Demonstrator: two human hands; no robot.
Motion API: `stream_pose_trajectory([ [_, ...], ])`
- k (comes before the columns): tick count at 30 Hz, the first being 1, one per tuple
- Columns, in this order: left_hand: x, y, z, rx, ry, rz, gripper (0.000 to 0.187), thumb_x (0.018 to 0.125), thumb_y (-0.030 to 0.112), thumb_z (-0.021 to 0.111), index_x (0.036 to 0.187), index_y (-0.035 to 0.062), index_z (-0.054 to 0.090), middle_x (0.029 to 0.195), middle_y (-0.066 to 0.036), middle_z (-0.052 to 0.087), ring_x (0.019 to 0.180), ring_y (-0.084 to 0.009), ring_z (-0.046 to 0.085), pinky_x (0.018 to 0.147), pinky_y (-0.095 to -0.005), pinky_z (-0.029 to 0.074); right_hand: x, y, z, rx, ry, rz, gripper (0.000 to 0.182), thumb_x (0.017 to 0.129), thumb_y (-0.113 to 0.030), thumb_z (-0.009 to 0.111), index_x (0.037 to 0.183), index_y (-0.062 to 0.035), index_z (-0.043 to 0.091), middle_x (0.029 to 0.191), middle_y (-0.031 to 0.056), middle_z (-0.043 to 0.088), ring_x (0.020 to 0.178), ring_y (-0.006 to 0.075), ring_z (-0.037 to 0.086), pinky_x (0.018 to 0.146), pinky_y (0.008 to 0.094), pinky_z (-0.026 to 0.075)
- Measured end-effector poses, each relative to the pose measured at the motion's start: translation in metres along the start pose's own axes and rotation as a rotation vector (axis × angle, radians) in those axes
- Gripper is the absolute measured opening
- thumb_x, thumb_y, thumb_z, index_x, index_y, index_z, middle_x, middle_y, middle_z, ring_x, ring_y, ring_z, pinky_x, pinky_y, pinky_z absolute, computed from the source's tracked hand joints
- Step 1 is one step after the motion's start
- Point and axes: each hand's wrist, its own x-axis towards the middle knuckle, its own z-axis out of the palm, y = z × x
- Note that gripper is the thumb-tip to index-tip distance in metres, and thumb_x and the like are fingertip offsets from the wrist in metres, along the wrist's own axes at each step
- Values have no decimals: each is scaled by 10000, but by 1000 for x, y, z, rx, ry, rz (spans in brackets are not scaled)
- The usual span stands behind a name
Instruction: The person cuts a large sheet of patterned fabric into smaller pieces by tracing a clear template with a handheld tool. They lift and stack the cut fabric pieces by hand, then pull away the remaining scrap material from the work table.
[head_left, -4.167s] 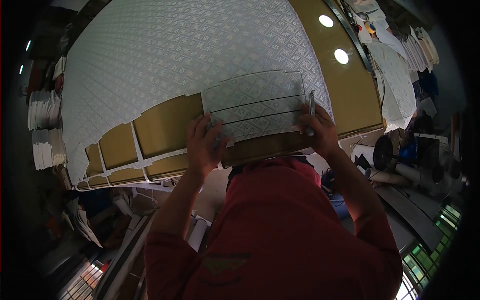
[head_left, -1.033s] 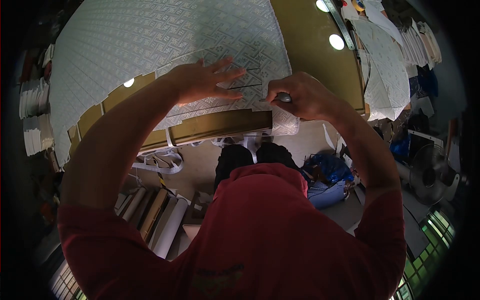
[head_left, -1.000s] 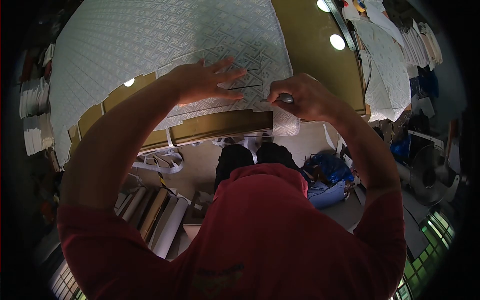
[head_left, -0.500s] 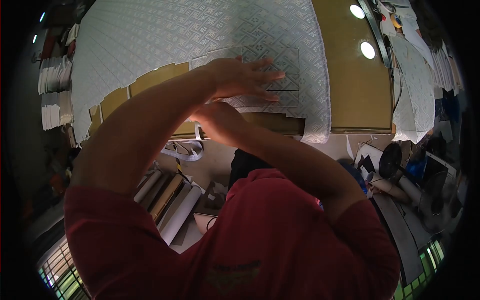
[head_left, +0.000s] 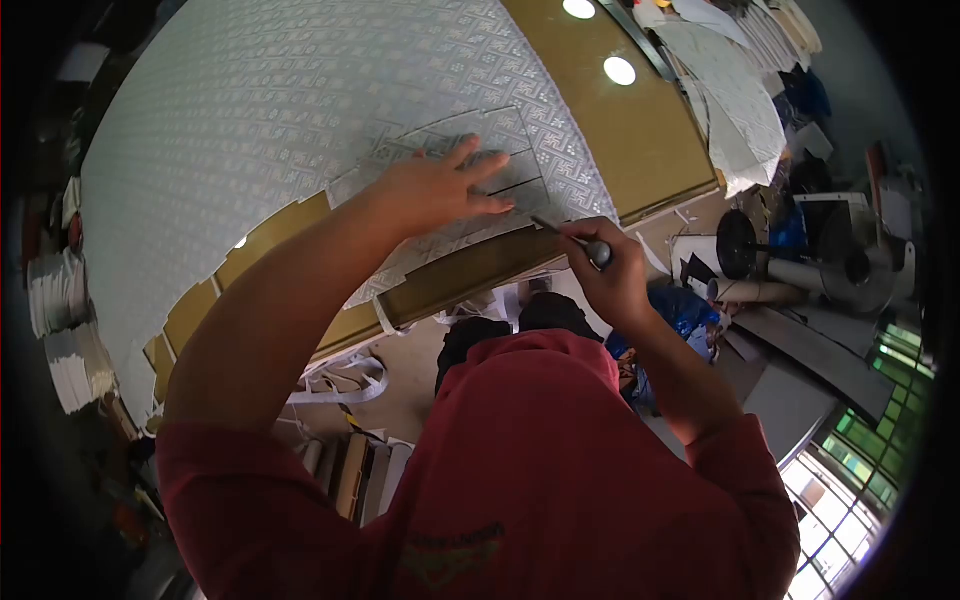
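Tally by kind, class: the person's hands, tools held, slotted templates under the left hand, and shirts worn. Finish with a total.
Hands: 2 (left hand, right hand)
Tool: 1
Template: 1
Shirt: 1
Total: 5

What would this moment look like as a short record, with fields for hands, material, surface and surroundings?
Left hand: spread on clear-looking template
Right hand: grips slim gray-handled tool, tip near template's edge; contact unclear
Material: pale patterned fabric, beneath template
Surface: brown tabletop
Surroundings: fan, frame's right
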Motion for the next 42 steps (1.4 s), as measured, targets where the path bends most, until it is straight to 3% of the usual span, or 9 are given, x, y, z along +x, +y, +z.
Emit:
stream_pose_trajectory([
  [2,0,-1,3,32,-17,6,1112,665,55,902,1554,469,376,1745,-18,91,1589,-367,167,1150,-624,441,0,5,-1,17,180,-40,129,909,-48,743,1025,2,722,901,149,757,799,214,751,731,315,564],
  [4,1,-3,8,29,22,14,1375,420,-17,974,1569,441,373,1741,-63,94,1582,-401,166,1123,-636,467,1,2,0,-120,288,-5,123,894,-51,751,1001,2,721,877,157,759,786,242,759,726,337,570],
  [9,2,-1,10,29,-12,6,1351,460,-31,959,1576,443,363,1741,-67,92,1582,-406,163,1123,-642,464,4,-7,11,-163,332,113,125,883,-78,745,980,-4,719,869,182,756,828,308,769,740,370,579],
  [11,3,-2,9,38,-13,5,1356,459,-36,957,1579,441,360,1740,-71,92,1582,-409,161,1121,-643,465,6,-8,13,-205,341,113,171,905,-125,740,1011,8,716,829,144,733,754,157,694,719,331,554],
  [21,-2,-1,-5,8,-63,18,1335,480,-28,939,1601,382,342,1745,-106,47,1581,-445,130,1107,-663,460,19,-20,17,-244,308,147,163,882,-115,741,987,6,715,788,137,716,730,164,694,694,343,556],
  [24,-1,-1,-2,21,-50,28,1341,478,-17,945,1606,374,334,1742,-120,54,1575,-456,149,1099,-657,470,19,-19,19,-238,300,153,164,874,-101,747,992,9,715,801,142,723,744,181,711,703,340,558],
  [26,0,-1,2,36,-35,31,1343,477,-14,947,1607,370,332,1740,-127,62,1571,-461,161,1096,-653,474,18,-13,23,-231,348,112,146,862,-113,760,964,-18,716,847,189,741,804,346,756,715,394,582],
  [37,4,-3,16,137,85,29,1235,566,22,923,1595,392,348,1724,-143,123,1548,-484,215,1034,-657,527,103,9,58,-119,426,-15,156,894,-116,783,982,-5,718,874,136,752,835,223,734,774,347,561],
  [42,1,-4,12,89,64,28,1259,537,-4,924,1585,406,360,1729,-120,114,1556,-470,203,1054,-676,503,125,15,69,-74,465,-69,144,890,-111,776,986,-18,723,886,149,746,822,263,734,759,367,564],
])
